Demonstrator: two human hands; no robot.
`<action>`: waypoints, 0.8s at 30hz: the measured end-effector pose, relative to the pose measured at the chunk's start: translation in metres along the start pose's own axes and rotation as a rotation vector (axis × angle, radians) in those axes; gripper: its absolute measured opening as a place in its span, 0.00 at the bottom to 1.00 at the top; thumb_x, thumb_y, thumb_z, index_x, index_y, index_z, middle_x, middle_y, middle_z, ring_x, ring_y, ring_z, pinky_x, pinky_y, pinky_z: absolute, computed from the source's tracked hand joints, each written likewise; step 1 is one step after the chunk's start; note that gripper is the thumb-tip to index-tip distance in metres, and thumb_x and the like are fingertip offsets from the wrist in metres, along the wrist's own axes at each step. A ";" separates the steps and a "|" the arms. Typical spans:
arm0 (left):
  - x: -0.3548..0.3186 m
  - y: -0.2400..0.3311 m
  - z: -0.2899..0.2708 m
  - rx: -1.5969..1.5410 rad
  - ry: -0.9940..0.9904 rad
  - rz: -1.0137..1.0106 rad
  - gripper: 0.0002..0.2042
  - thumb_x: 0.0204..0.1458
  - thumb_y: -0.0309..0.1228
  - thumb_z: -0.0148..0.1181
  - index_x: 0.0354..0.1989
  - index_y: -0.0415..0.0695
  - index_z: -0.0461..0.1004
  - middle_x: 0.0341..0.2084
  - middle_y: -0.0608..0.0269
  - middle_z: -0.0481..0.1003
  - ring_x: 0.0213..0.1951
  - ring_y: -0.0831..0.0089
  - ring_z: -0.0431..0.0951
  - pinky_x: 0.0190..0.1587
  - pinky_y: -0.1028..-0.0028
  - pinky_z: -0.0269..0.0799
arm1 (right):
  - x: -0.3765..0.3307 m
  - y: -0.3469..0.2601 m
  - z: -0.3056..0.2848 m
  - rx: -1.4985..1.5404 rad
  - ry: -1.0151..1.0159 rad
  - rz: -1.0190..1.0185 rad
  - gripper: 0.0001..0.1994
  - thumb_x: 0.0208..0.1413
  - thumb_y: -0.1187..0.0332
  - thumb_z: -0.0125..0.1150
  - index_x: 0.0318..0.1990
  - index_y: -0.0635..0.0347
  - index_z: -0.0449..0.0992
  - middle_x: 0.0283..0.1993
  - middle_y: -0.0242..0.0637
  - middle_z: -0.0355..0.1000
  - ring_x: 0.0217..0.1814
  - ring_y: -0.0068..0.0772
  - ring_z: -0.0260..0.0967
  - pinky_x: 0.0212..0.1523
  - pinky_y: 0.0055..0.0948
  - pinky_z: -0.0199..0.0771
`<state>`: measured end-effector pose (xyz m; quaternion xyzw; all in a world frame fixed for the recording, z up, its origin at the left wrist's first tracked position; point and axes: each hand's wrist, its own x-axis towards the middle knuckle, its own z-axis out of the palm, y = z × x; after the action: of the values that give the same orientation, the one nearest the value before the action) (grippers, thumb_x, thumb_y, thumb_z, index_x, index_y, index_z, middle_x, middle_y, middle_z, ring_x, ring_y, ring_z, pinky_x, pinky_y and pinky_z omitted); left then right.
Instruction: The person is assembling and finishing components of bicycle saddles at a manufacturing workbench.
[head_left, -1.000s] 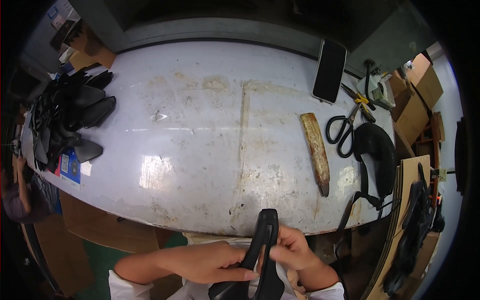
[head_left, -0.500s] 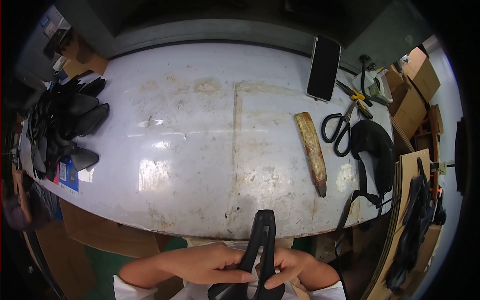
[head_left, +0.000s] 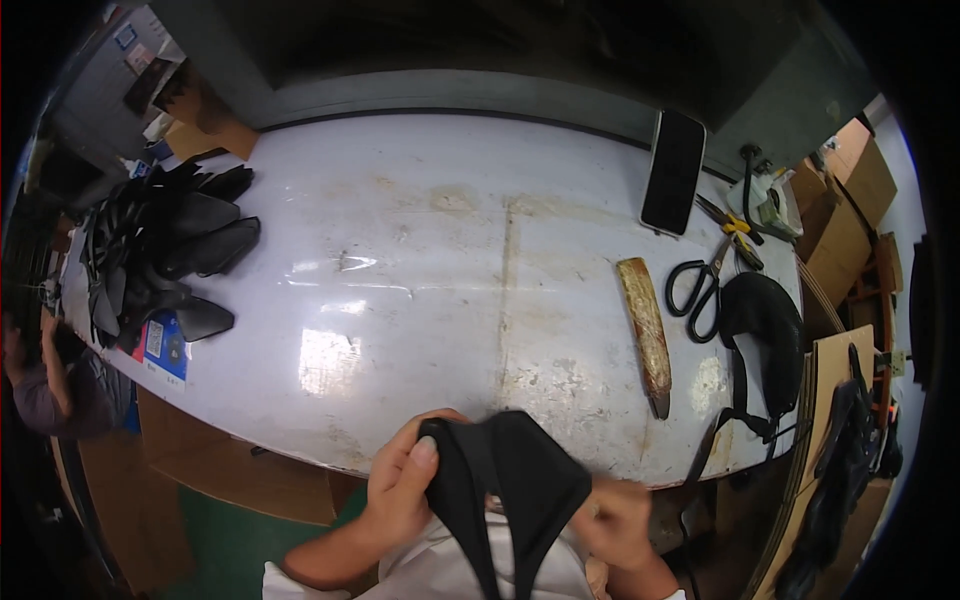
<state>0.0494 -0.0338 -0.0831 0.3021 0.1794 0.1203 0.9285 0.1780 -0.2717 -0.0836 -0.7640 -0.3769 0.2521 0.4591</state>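
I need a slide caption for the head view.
Both hands hold a black fabric piece at a white table's edge.

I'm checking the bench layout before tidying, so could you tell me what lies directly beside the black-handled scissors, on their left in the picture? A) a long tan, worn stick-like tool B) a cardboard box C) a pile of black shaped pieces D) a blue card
A: the long tan tool lies on the white table just left of the scissors, while the pile of black pieces sits at the far left end.
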 end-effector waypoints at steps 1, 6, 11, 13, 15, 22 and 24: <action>0.003 0.003 -0.008 0.224 -0.018 -0.060 0.22 0.71 0.35 0.47 0.66 0.33 0.61 0.52 0.54 0.74 0.50 0.75 0.75 0.55 0.73 0.71 | 0.004 -0.002 0.002 0.227 0.160 0.117 0.11 0.61 0.73 0.62 0.48 0.69 0.79 0.43 0.47 0.81 0.38 0.34 0.81 0.40 0.31 0.81; 0.005 0.008 0.007 0.933 -0.231 -0.082 0.15 0.68 0.33 0.56 0.58 0.38 0.70 0.31 0.60 0.78 0.33 0.79 0.77 0.38 0.76 0.73 | 0.029 -0.021 0.013 0.523 0.150 0.076 0.22 0.72 0.65 0.45 0.65 0.75 0.67 0.52 0.55 0.77 0.52 0.41 0.78 0.57 0.34 0.74; 0.004 0.012 0.015 0.792 -0.348 -0.294 0.21 0.65 0.31 0.60 0.61 0.40 0.61 0.35 0.57 0.80 0.35 0.74 0.82 0.38 0.73 0.75 | 0.031 -0.037 0.001 0.253 -0.087 0.151 0.26 0.72 0.67 0.43 0.70 0.76 0.57 0.49 0.59 0.76 0.49 0.45 0.78 0.54 0.36 0.74; 0.007 0.016 0.023 0.773 -0.371 -0.318 0.20 0.65 0.31 0.60 0.60 0.41 0.60 0.35 0.56 0.80 0.36 0.73 0.82 0.38 0.72 0.76 | 0.031 -0.035 0.001 0.203 -0.127 0.194 0.26 0.71 0.68 0.44 0.71 0.76 0.56 0.45 0.59 0.77 0.44 0.46 0.80 0.48 0.37 0.77; 0.013 0.018 0.029 0.808 -0.386 -0.199 0.16 0.66 0.32 0.59 0.55 0.40 0.63 0.32 0.57 0.81 0.34 0.73 0.83 0.37 0.72 0.76 | 0.033 -0.026 0.008 0.081 0.012 -0.101 0.22 0.70 0.69 0.49 0.66 0.73 0.62 0.34 0.54 0.75 0.31 0.46 0.78 0.35 0.38 0.76; 0.005 0.016 0.025 0.920 -0.335 -0.345 0.15 0.66 0.36 0.60 0.50 0.40 0.66 0.26 0.58 0.80 0.30 0.73 0.82 0.33 0.71 0.76 | 0.029 -0.034 -0.005 0.179 -0.152 0.110 0.11 0.67 0.66 0.56 0.49 0.65 0.69 0.25 0.46 0.72 0.24 0.43 0.74 0.27 0.36 0.70; 0.010 0.021 0.026 1.027 -0.365 -0.350 0.17 0.63 0.38 0.64 0.50 0.40 0.66 0.26 0.55 0.81 0.28 0.66 0.84 0.31 0.69 0.76 | 0.033 -0.034 -0.006 0.213 -0.175 0.129 0.11 0.68 0.66 0.56 0.48 0.65 0.70 0.24 0.46 0.71 0.23 0.42 0.73 0.27 0.35 0.70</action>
<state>0.0670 -0.0276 -0.0536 0.6961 0.0987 -0.1918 0.6848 0.1903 -0.2382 -0.0522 -0.7087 -0.3369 0.3852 0.4858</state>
